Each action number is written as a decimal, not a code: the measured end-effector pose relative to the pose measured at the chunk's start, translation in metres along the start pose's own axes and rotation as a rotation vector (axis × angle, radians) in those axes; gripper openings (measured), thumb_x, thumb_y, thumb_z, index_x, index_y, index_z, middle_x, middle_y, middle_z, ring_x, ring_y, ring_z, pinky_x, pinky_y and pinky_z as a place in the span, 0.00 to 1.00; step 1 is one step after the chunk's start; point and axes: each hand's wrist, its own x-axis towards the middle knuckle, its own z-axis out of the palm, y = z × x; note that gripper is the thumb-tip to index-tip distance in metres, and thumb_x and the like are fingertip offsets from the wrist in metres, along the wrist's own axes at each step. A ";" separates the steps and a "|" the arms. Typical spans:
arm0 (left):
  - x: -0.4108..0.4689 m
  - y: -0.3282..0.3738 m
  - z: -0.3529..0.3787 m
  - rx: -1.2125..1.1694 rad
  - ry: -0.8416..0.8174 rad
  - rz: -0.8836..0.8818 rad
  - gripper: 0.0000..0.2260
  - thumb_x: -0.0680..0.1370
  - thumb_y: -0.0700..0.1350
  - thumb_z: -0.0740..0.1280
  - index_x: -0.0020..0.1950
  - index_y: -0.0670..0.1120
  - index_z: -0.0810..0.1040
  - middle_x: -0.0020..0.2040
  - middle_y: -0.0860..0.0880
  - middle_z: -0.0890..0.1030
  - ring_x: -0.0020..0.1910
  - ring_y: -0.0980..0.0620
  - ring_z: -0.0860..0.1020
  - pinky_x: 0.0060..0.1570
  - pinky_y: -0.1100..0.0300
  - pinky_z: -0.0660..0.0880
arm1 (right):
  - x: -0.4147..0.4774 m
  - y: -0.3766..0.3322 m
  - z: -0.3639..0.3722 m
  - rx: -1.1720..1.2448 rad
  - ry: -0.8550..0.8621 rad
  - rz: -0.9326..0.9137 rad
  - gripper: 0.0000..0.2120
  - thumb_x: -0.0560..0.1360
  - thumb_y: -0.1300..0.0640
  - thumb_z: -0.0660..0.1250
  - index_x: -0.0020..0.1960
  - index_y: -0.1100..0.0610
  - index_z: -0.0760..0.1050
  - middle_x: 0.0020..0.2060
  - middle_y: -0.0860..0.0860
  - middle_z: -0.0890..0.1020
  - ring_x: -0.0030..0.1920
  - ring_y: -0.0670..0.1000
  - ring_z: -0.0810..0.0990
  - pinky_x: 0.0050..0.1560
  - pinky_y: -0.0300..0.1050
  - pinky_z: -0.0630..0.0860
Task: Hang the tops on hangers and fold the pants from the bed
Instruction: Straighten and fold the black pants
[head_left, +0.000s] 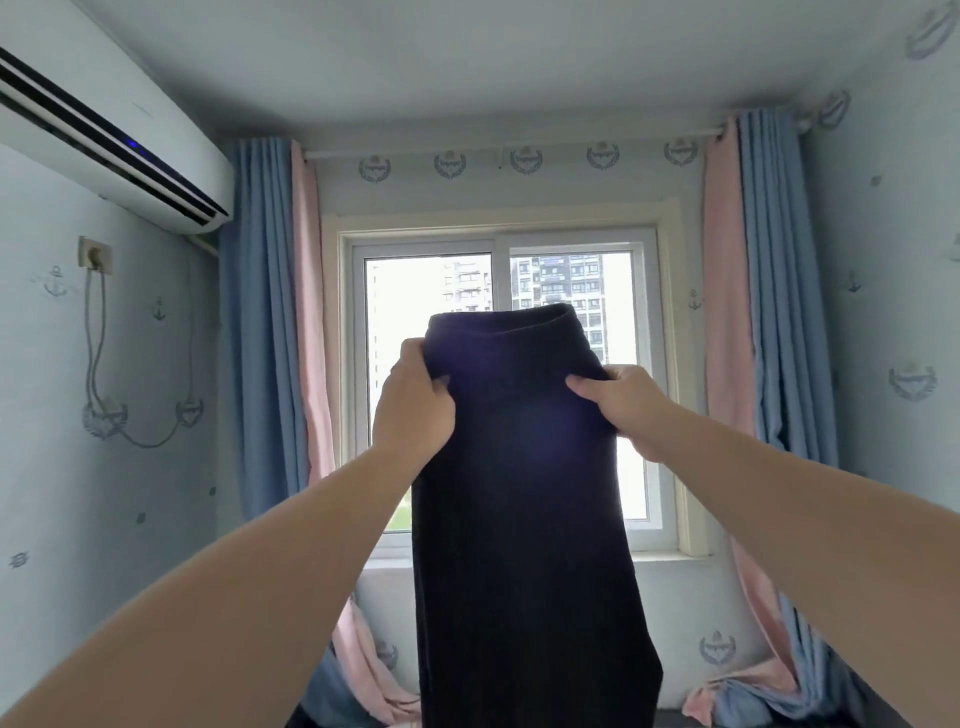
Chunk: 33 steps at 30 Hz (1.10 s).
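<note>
A pair of dark navy pants (524, 519) hangs straight down in front of the window, waistband at the top. My left hand (415, 400) grips the left side just below the waistband. My right hand (621, 397) pinches the right side at the same height. Both arms are stretched forward and raised. The lower end of the pants runs out of the frame at the bottom. The bed, hangers and tops are not in view.
A window (498, 364) fills the far wall, flanked by blue and pink curtains (270, 322) whose ends pool low down. An air conditioner (104, 135) is mounted high on the left wall, above a wall socket with cables (95, 257).
</note>
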 end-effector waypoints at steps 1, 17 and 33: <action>-0.005 0.003 -0.011 0.001 -0.013 0.006 0.13 0.82 0.39 0.61 0.66 0.47 0.67 0.54 0.49 0.79 0.50 0.47 0.78 0.52 0.49 0.77 | -0.010 -0.005 0.001 -0.003 0.000 -0.007 0.09 0.78 0.54 0.71 0.56 0.56 0.78 0.48 0.51 0.85 0.47 0.51 0.84 0.46 0.44 0.79; -0.143 0.084 -0.168 -0.110 -0.042 0.052 0.14 0.83 0.42 0.62 0.67 0.51 0.67 0.49 0.61 0.77 0.48 0.60 0.77 0.42 0.66 0.71 | -0.236 -0.099 -0.022 0.006 -0.027 0.005 0.02 0.78 0.54 0.71 0.48 0.51 0.78 0.47 0.47 0.85 0.48 0.48 0.83 0.48 0.44 0.78; -0.214 0.069 -0.229 -0.181 -0.117 -0.099 0.16 0.82 0.45 0.64 0.70 0.51 0.68 0.50 0.63 0.77 0.50 0.61 0.78 0.47 0.63 0.73 | -0.313 -0.098 0.011 0.088 -0.055 0.098 0.04 0.78 0.53 0.72 0.47 0.52 0.78 0.37 0.43 0.87 0.36 0.41 0.85 0.34 0.34 0.78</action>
